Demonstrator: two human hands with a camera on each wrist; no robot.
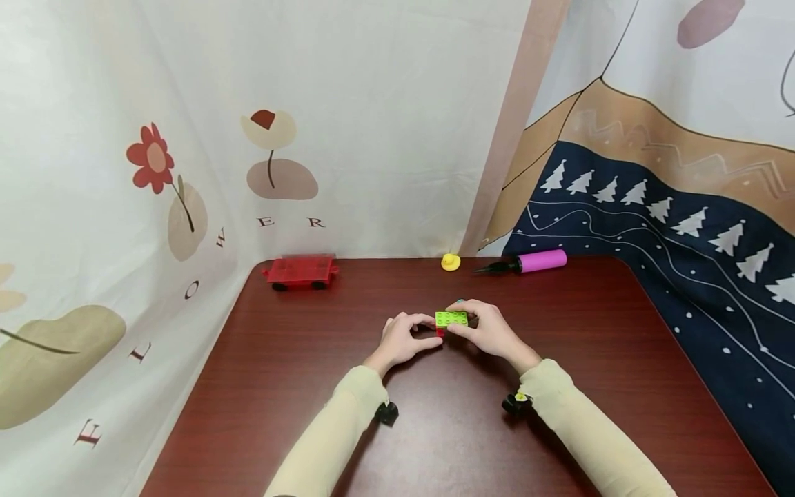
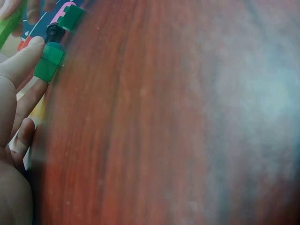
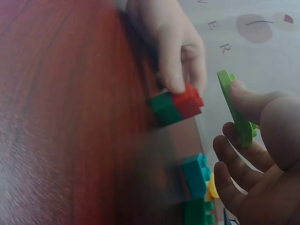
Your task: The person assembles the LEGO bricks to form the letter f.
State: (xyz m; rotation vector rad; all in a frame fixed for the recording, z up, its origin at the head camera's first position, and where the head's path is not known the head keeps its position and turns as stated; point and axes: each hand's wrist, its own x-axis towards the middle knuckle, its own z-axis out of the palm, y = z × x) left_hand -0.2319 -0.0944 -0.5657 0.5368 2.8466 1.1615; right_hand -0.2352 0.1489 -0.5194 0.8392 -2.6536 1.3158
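My left hand (image 1: 400,340) pinches a small stack between thumb and fingers: a red brick (image 3: 188,101) on a dark green brick (image 3: 165,108). The stack stands on the table. My right hand (image 1: 488,330) pinches a flat light green building plate (image 1: 451,318) by its edges. In the right wrist view a gap shows between this plate and the red brick's studs. Close to the right hand's fingers stand a teal brick (image 3: 195,175) and another green brick (image 3: 197,212). In the left wrist view only part of the left hand (image 2: 16,89) shows, beside the green brick (image 2: 48,62).
At the back of the brown table (image 1: 298,386) stand a red toy wagon (image 1: 301,271) on the left and a yellow rubber duck (image 1: 450,262). Right of the duck lies a hand pump (image 1: 542,261) with a purple body and black nozzle. Printed cloth hangs behind.
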